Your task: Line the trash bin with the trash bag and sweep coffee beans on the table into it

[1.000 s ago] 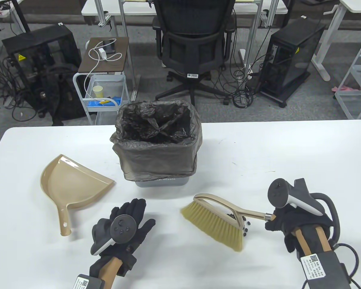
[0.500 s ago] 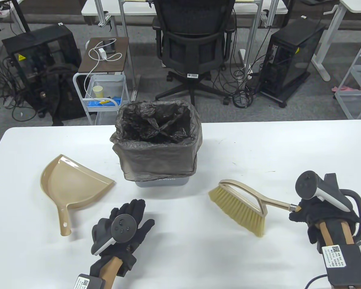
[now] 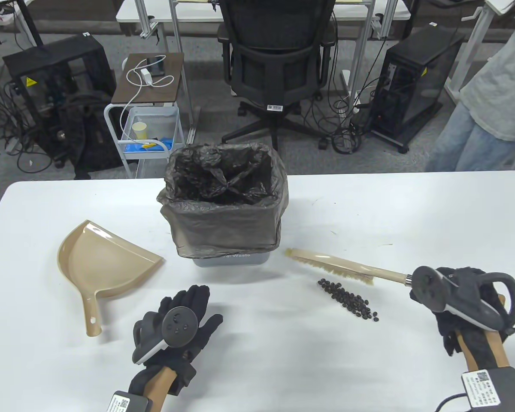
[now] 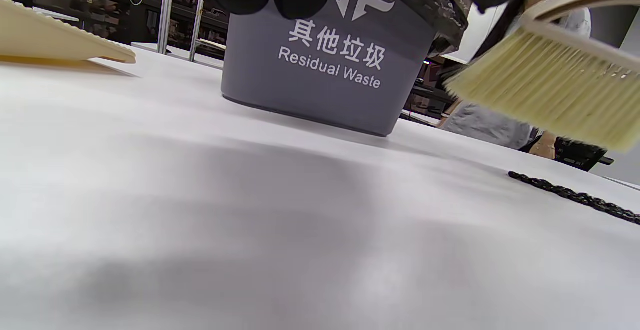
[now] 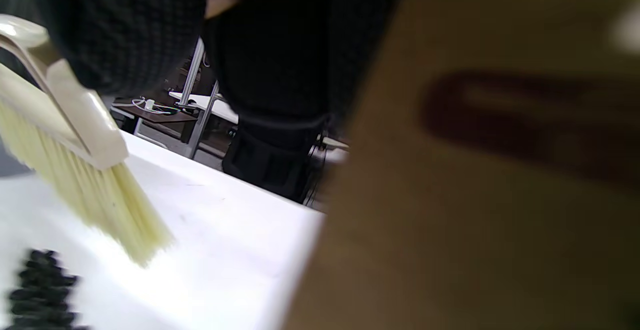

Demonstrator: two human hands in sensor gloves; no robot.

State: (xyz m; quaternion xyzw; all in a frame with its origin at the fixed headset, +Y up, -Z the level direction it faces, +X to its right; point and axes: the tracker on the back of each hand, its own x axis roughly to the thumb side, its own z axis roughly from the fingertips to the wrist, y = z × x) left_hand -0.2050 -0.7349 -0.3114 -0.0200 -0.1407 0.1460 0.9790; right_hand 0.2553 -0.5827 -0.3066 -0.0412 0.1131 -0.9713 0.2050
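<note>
Open table between dustpan and beans; bin blocks behind

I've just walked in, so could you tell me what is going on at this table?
A person in sensor gloves is cleaning up coffee beans. The right hand grips the brush by its handle and holds it above the table, just behind the beans, which lie in a row. The left hand rests flat on the table, holding nothing. The trash bin already wears its trash bag, and the dustpan lies untouched to the bin's left.
</note>
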